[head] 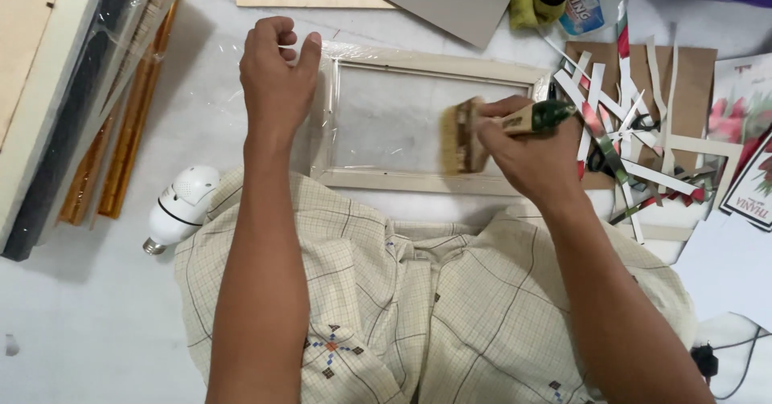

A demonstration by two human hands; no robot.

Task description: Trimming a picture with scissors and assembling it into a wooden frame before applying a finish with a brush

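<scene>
Printed words show on a card (752, 187) and a packet (581, 2).
</scene>
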